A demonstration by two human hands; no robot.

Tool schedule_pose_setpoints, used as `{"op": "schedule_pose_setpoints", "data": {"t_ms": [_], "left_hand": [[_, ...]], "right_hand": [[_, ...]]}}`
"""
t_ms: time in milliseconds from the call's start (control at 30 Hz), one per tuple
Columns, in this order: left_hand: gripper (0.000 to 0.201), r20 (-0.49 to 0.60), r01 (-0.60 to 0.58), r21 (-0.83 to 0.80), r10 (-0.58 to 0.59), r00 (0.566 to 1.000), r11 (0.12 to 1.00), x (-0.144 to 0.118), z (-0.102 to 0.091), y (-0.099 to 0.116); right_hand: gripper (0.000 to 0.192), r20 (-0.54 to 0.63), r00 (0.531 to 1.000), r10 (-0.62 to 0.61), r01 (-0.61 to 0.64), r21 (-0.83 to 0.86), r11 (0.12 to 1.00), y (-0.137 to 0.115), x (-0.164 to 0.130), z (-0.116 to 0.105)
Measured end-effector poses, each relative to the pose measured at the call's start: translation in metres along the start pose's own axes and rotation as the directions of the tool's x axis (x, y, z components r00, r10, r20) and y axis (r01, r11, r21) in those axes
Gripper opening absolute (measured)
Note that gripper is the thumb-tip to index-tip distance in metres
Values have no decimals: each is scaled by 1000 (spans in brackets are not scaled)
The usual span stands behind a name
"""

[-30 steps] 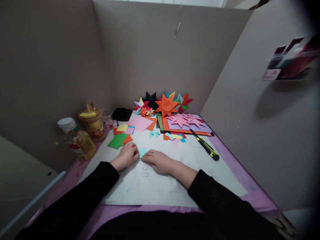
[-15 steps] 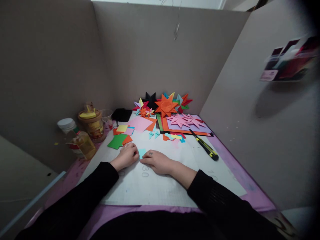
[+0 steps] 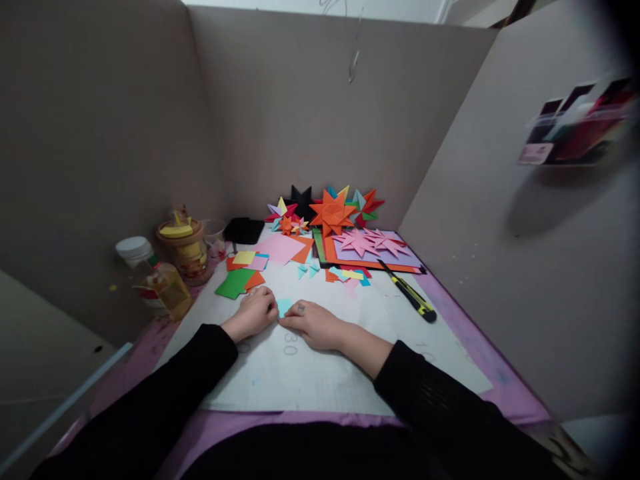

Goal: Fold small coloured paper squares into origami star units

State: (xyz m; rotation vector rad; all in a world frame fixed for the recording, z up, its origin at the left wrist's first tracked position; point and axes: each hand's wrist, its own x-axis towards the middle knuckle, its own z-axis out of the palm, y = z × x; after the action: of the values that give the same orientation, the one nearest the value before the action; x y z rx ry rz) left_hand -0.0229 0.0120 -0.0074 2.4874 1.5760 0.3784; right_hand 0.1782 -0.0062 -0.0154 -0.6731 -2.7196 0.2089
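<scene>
A small light-blue piece of paper lies on the white board between my hands. My left hand rests at its left edge with the fingers curled and pressed together on the paper. From the other side, my right hand pinches its lower right edge with thumb and forefinger. Both hands partly cover the paper, so its folds are hard to make out. Beyond it sit small folded light-blue paper pieces. Green paper lies just past my left hand.
A yellow-black utility knife lies at the right. Folded paper stars, an orange one in front, stand along the back wall. Pink stars lie on stacked coloured sheets. A bottle and a jar stand at the left.
My right fingertips have shifted very slightly left along the light-blue paper. Otherwise the hands and the things on the board stay as they were.
</scene>
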Motion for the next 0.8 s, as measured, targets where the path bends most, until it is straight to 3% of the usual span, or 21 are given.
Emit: {"op": "schedule_pose_setpoints", "data": {"t_ms": [367, 633, 800], "left_hand": [[14, 16, 26, 10, -27, 1000, 1000, 0, 0, 1], [13, 29, 46, 22, -46, 998, 999, 1, 4, -2], [9, -3, 32, -10, -32, 999, 999, -1, 2, -6]], "right_hand": [[33, 22, 1000, -1, 2, -13, 1000, -2, 0, -2], [38, 89, 994, 67, -56, -130, 990, -8, 3, -3], [31, 54, 997, 53, -49, -74, 996, -7, 3, -3]]}}
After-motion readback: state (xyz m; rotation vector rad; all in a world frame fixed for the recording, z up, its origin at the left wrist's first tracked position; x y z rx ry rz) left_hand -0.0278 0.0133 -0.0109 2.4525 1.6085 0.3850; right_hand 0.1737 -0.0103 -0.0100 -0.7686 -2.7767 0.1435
